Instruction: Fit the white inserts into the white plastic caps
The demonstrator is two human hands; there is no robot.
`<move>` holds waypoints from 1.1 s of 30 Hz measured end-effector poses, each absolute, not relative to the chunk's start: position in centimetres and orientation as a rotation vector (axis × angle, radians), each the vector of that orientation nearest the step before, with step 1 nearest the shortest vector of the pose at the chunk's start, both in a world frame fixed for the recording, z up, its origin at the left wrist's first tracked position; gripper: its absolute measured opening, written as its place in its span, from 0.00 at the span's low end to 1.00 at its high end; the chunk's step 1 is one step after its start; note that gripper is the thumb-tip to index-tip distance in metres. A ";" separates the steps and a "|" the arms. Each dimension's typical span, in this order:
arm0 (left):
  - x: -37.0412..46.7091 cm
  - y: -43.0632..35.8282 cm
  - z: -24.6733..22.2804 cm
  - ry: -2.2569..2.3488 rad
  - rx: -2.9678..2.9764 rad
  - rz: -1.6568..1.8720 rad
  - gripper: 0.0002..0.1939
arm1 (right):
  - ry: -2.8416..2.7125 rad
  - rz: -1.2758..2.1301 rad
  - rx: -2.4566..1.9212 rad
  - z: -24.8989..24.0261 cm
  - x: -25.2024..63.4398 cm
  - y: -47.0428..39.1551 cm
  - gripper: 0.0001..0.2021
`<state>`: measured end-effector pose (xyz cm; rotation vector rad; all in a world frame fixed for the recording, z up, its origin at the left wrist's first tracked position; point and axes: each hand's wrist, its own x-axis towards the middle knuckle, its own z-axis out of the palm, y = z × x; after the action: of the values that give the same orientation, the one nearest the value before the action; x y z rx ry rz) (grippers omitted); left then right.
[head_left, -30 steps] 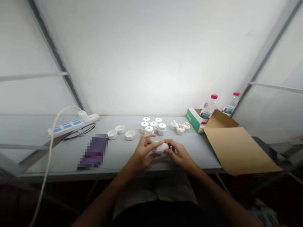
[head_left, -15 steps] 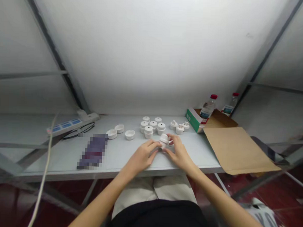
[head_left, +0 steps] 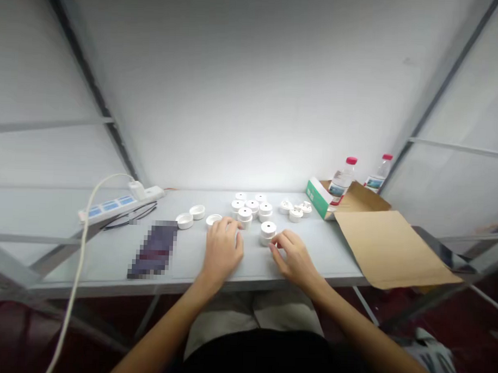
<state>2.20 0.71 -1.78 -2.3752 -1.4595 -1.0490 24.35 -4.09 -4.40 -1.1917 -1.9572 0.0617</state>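
White round lidded casing just left of and beyond the right hand's curled fingertips, contact or pinch unclear, left hand with fingers loosely spread near a white open cup, red-capped bottles beyond right fingers, label print illegible.

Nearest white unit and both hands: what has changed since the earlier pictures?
The white unit, held tilted earlier, now stands upright on the table. The left hand let go and moved left, to the nearest open cup. The right hand remains beside the unit, contact unclear. Bottles and box stayed put.
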 end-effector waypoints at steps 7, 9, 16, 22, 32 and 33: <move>-1.5 3.8 -2.7 -1.620 -2.183 -0.899 0.17 | -2.028 0.072 -1.249 -4.8 24.3 -3.7 0.16; -1.9 4.1 -3.3 -1.651 -2.196 -0.840 0.16 | -1.972 0.084 -1.249 -4.6 24.9 -3.3 0.12; -1.9 4.1 -3.6 -1.653 -2.294 -0.822 0.10 | -1.743 -0.280 -1.671 -3.6 29.7 0.3 0.22; -1.4 3.7 -3.0 -1.587 -2.443 -0.992 0.05 | -1.821 -0.298 -1.812 -2.9 30.3 1.6 0.17; 0.9 1.1 -1.5 -1.389 -2.882 -1.358 0.21 | -2.002 0.034 -1.518 -4.4 28.6 0.5 0.15; 1.2 0.9 -1.6 -1.380 -2.907 -1.355 0.20 | -2.018 0.030 -1.498 -4.6 28.5 0.3 0.17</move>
<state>1.21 0.87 -1.55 -2.9071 -1.3795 -1.3550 28.51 0.27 -4.63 -1.4979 -2.0178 0.0303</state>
